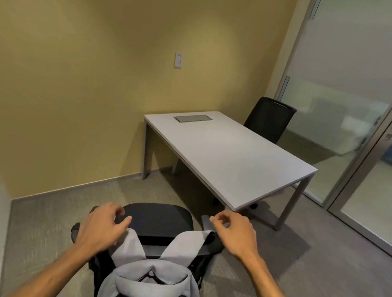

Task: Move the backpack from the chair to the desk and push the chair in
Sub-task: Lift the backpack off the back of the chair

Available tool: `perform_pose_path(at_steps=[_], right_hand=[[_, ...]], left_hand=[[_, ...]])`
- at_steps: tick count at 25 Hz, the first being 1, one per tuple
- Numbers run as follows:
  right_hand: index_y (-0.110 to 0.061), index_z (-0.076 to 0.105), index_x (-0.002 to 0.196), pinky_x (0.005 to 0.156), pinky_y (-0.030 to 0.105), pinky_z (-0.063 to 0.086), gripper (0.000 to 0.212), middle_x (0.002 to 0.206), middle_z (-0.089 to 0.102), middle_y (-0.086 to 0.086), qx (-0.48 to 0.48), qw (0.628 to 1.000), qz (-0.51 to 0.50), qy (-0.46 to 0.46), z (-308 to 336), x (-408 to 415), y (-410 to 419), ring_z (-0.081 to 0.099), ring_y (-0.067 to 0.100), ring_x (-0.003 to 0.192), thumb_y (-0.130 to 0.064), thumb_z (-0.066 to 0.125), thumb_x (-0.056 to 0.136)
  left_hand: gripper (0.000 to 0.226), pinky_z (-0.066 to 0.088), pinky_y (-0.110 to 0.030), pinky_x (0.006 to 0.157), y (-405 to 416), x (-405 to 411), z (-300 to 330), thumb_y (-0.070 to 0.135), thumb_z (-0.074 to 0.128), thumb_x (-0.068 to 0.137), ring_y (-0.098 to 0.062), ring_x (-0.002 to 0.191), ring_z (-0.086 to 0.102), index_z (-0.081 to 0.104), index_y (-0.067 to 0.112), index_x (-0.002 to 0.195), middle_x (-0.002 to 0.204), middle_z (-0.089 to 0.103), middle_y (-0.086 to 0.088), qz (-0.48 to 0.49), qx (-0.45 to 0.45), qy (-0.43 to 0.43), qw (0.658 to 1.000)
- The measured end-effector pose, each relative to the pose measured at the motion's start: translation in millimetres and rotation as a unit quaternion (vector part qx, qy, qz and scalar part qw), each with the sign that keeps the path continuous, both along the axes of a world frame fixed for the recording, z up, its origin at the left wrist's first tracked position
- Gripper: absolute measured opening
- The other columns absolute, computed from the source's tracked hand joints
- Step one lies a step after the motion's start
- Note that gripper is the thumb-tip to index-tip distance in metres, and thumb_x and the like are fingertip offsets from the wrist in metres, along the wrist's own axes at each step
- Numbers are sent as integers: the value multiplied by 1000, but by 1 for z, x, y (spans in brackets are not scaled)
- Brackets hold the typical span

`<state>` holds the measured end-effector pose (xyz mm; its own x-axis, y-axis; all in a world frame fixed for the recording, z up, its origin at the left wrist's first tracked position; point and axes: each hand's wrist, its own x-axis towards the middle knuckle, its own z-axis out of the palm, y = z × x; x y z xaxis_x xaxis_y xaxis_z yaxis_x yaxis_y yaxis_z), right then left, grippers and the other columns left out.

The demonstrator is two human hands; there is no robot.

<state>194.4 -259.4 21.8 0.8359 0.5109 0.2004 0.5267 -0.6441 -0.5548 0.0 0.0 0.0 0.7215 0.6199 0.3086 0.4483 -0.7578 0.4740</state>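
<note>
A grey backpack [153, 289] hangs behind the backrest of a black office chair [159, 220], close below me, with its two straps looped over the backrest top. My left hand [104, 226] hovers over the left strap with its fingers spread and curled, and holds nothing. My right hand [235, 232] is loosely curled just above the right strap's top, near the chair's armrest, with nothing visibly in it. The light grey desk [227, 158] stands ahead and to the right. The chair sits a short way off its near corner.
A second black chair [270, 116] is tucked in at the desk's far side. A metal cable hatch [192, 118] is set into the desktop. A yellow wall runs along the left, and a glass wall and door [391, 155] along the right. The floor is grey carpet.
</note>
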Motion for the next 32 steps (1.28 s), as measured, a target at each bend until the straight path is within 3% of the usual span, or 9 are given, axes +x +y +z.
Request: perform_pose_path(at_steps=[4,10,13,17,22,24,27,30,32], right_hand=[[-36,66,87,67,27,51,30,77,64,-16,-33,999,-2,43,-15,-1,7,62,4,73,-62,51,81],[-27,66,94,73,32,51,27,83,67,-5,-96,993,2,73,-33,-5,22,60,13,76,-50,56,83],[-20,64,100,74,34,50,36,94,68,3,-124,991,-18,52,-37,-8,33,62,21,83,-50,55,82],[-15,64,102,68,33,42,49,99,68,7,-148,987,-52,40,-39,-11,45,60,24,84,-59,54,83],[-14,68,105,69,33,42,54,101,70,9,-132,987,-78,57,-49,-14,51,65,29,93,-62,55,83],[-17,70,104,74,34,46,44,100,71,8,-79,986,-121,88,-54,-14,52,66,29,95,-54,61,82],[-26,72,102,74,32,45,23,98,74,4,-5,979,-181,96,-59,-18,53,68,27,94,-38,65,84],[-29,70,104,70,31,45,20,95,75,3,17,980,-190,58,-66,-22,55,69,24,88,-30,65,85],[-30,70,102,64,28,43,20,88,75,4,24,979,-199,27,-71,-23,55,68,24,81,-25,63,84]], left_hand=[[31,32,-30,53,6,-1,-5,33,62,82,-19,63,45,54,8,65,66,47,3,33,17,30,999],[44,39,-35,66,18,3,-15,50,52,82,-22,62,55,50,15,57,59,53,1,109,56,166,978],[52,41,-42,84,22,11,-18,63,43,83,-25,86,63,62,16,73,84,69,-4,142,80,235,958],[56,37,-45,93,30,20,-29,65,47,81,-32,110,57,68,14,89,107,70,-11,163,31,258,952],[63,29,-45,98,35,24,-41,67,48,81,-33,119,50,69,11,100,121,66,-15,194,-29,264,944],[52,27,-45,101,36,25,-42,58,51,84,-33,121,49,68,11,98,123,64,-16,202,-57,268,941],[27,24,-44,102,35,27,-38,36,53,84,-33,111,53,58,11,76,104,67,-13,209,-97,247,941],[24,25,-40,93,32,25,-31,23,54,82,-29,81,56,49,10,61,67,57,-6,225,-142,171,949],[27,26,-39,84,36,18,-30,15,54,81,-28,68,49,45,9,56,59,48,-7,239,-188,95,948]])
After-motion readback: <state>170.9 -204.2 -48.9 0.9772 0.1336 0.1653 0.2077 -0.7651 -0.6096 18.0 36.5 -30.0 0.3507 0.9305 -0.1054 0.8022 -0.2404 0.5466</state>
